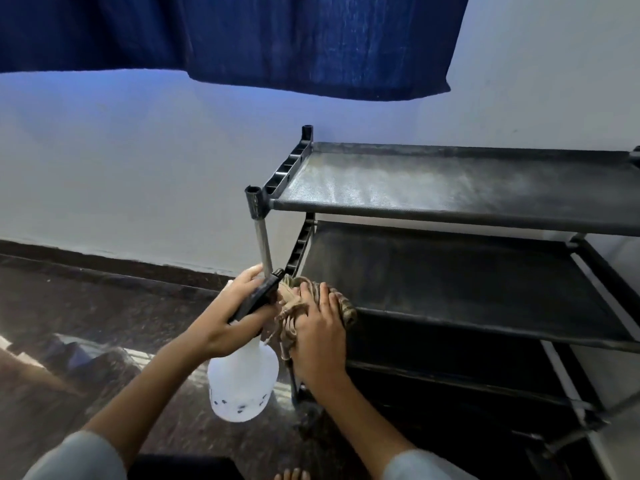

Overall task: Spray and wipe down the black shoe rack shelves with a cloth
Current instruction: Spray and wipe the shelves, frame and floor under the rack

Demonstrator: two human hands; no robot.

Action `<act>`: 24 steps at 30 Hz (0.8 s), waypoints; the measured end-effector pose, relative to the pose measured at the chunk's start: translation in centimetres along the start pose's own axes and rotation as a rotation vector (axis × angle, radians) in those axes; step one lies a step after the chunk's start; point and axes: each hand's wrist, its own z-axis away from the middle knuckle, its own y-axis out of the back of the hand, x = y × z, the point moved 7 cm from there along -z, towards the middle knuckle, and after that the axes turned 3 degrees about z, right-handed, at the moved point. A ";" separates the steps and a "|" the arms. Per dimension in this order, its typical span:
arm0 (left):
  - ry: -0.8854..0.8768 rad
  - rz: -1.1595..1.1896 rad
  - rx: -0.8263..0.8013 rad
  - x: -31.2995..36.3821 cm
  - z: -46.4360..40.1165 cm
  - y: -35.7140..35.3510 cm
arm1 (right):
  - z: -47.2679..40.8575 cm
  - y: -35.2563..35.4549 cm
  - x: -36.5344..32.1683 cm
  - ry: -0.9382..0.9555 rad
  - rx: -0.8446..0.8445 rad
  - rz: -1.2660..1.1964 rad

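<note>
Right-hand grip (317, 323) lies spread flat, fingers straight, pressing the tan cloth (341, 306) onto the front left corner of the shoe rack's second shelf (450, 282); the left hand (235, 306) curls round the neck of the white spray bottle (242, 382), just beside. To wipe well, I would keep the palm flat and sweep rightward in overlapping passes, holding the bottle clear of the corner post (263, 247).

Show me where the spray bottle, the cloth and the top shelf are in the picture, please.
spray bottle (242, 382): head view, on its white body below the left hand.
cloth (291, 303): head view, on the bunched beige part left of the right hand.
top shelf (450, 181): head view, on the middle of its black fabric.
</note>
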 end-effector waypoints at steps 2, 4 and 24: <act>0.001 0.079 0.010 -0.2 -0.6 0.0 | 0.3 0.2 0.9 0.143 -0.041 0.071; 0.022 0.124 -0.002 -0.3 -1.2 -0.1 | 0.8 0.7 2.4 0.297 -0.071 0.147; 0.050 0.230 0.019 -1.0 -2.0 0.0 | -1.1 1.8 1.5 0.650 -0.003 0.210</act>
